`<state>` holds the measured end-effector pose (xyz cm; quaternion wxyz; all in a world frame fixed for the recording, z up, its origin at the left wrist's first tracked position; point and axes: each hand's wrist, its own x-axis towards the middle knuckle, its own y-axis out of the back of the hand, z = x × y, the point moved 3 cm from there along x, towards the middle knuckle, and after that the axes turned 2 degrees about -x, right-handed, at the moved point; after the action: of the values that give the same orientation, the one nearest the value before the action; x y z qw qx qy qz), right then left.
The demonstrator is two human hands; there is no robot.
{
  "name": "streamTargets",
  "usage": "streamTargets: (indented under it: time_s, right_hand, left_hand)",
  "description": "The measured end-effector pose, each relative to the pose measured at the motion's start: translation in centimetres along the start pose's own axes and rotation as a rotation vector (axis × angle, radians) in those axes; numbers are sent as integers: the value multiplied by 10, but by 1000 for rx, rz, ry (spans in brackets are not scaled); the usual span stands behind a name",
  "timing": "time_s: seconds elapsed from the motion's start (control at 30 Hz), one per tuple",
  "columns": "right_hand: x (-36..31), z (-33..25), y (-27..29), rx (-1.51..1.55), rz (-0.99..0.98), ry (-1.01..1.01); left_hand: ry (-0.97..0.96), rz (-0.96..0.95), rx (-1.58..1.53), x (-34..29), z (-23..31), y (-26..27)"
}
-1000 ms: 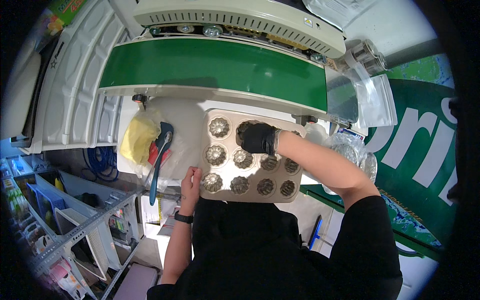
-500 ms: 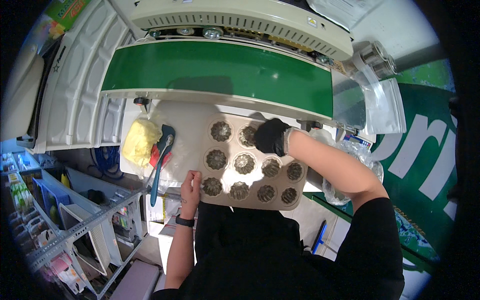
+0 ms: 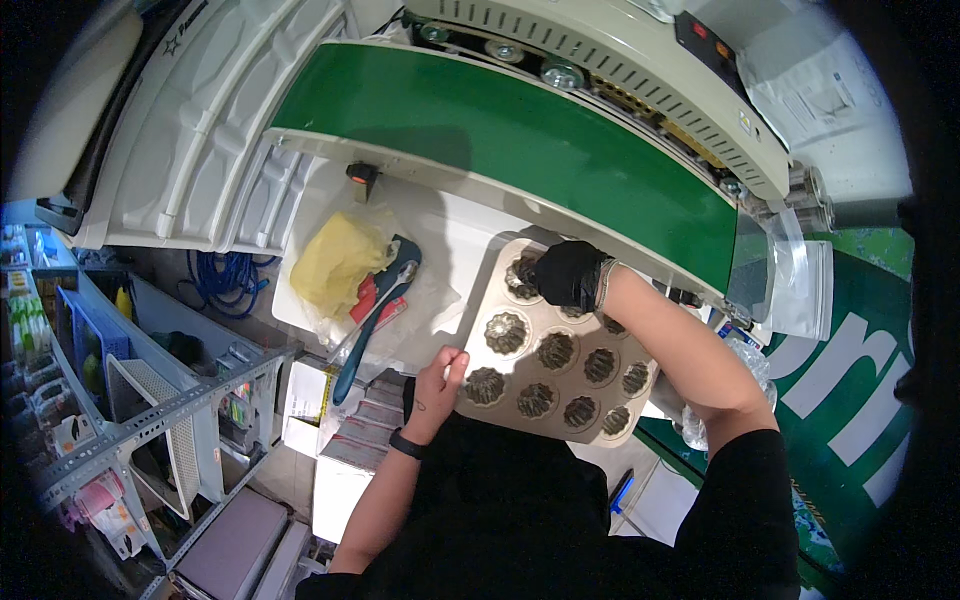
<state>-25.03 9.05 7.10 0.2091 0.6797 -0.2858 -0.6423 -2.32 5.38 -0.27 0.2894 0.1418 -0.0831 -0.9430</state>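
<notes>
A beige fluted-cup baking pan (image 3: 530, 365) lies at a slant on the white table in front of me, its cups ridged and shiny. My left hand (image 3: 436, 392), bare, has its fingers closed on the pan's near left corner. A black glove covers my right hand (image 3: 570, 276). Its curled fingers are at the far left cup (image 3: 520, 277); the fingertips are hidden, and so is anything they pinch. Left of the pan, a lump of yellow butter (image 3: 335, 262) rests on clear plastic. Beside it are a dark blue spatula (image 3: 360, 350), a metal spoon (image 3: 407, 272) and something red (image 3: 372, 294).
A machine with a green belt (image 3: 480, 135) runs along the table's far side, low over it. Clear plastic bags (image 3: 800, 290) hang at the right. Grey shelving (image 3: 200, 420) with goods stands at the left, and boxes (image 3: 360, 430) sit below the table edge.
My view has turned, so the pan and table appear tilted and farther right. My right hand has gone from the second far-row cup to the far left one. The left hand keeps its corner.
</notes>
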Motion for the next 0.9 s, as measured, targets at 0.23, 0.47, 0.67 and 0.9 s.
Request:
streamTargets:
  time_s: [0.23, 0.47, 0.67, 0.9]
  right_hand:
    - [9, -7, 15, 4, -176, -27]
    - [8, -9, 31, -23, -20, -80]
    - [4, -1, 0, 165, 301, 155]
    - [-31, 13, 27, 136, 357, 109]
  left_hand:
    - [13, -68, -3, 3, 8, 3]
    - [36, -94, -10, 5, 4, 5]
    - [46, -94, -4, 4, 5, 4]
    - [102, -75, -18, 3, 5, 4]
